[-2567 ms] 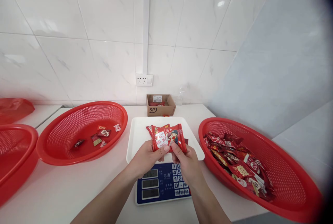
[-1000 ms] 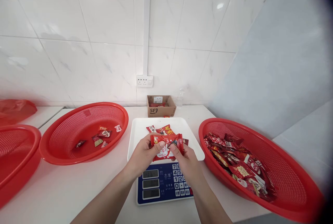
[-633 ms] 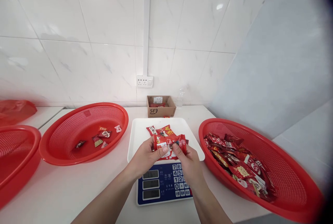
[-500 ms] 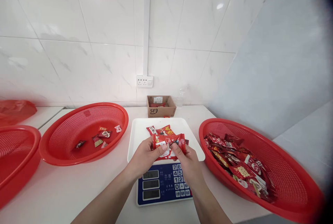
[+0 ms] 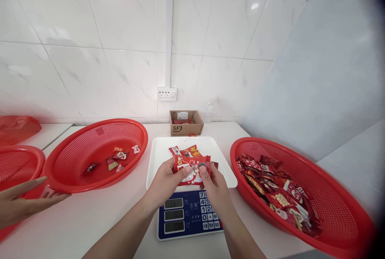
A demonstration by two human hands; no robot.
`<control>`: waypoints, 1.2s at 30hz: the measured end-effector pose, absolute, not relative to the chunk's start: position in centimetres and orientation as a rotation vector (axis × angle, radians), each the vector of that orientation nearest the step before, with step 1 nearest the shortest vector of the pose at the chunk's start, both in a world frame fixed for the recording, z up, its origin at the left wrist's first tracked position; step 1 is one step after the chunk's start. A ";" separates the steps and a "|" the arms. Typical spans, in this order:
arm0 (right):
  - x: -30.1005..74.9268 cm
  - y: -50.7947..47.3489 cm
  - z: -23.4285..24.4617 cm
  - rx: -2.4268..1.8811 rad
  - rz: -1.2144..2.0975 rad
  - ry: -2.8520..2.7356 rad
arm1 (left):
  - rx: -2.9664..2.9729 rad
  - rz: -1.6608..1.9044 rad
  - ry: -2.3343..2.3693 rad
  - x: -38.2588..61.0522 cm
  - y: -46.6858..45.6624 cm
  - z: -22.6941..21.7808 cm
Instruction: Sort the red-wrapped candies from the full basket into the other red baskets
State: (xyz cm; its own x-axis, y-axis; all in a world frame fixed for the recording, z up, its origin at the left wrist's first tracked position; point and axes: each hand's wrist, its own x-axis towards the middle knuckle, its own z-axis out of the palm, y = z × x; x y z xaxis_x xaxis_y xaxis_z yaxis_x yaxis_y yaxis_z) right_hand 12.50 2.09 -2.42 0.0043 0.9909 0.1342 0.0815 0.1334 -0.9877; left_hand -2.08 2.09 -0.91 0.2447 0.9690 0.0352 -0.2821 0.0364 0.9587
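Observation:
Between my two hands is a red printed candy packet (image 5: 192, 167), held over the near part of the scale's white tray (image 5: 221, 160). My left hand (image 5: 169, 176) grips its left end, thumb on the front face. On the right end, my right hand (image 5: 213, 178) pinches with the thumb on the front as well. Behind it, several wrapped sweets (image 5: 191, 150) lie on the tray, partly covered by the packet. The blue scale panel (image 5: 189, 213) with its displays and keys shows below my hands.
At right stands a red basket (image 5: 337, 178) with many wrapped sweets. Another red basket (image 5: 70, 146) at left holds several sweets; part of a third basket (image 5: 33, 154) shows beyond it. A co-worker's hand (image 5: 27, 200) reaches in from the left. A cardboard box (image 5: 182, 129) stands behind the scale.
My hands and the packet have shifted very slightly left, still gripping it. A co-worker's hand has come into view at the left edge.

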 end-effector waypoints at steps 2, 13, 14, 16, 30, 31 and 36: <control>12.6 2.1 -2.4 -1.168 1.036 -1.330 | 1.099 1.117 0.787 -2.0 2.0 -0.8; 12.8 2.3 -2.5 -1.144 0.972 -1.253 | 1.391 0.948 0.956 -2.3 1.9 -1.5; 12.8 2.4 -2.7 -1.127 1.008 -1.243 | 1.387 0.942 0.965 -2.3 1.9 -1.6; 12.9 2.6 -3.1 -1.075 1.081 -1.230 | 1.374 0.955 0.983 -2.3 2.0 -1.5; 13.0 2.5 -4.0 -1.083 1.230 -1.306 | 1.347 1.071 0.965 -2.1 1.8 -1.1; 12.9 2.5 -4.1 -1.081 1.222 -1.305 | 1.349 1.067 0.970 -2.1 1.8 -1.0; 12.8 2.6 -4.3 -1.020 1.168 -1.263 | 1.325 1.059 0.923 -2.1 1.7 -0.7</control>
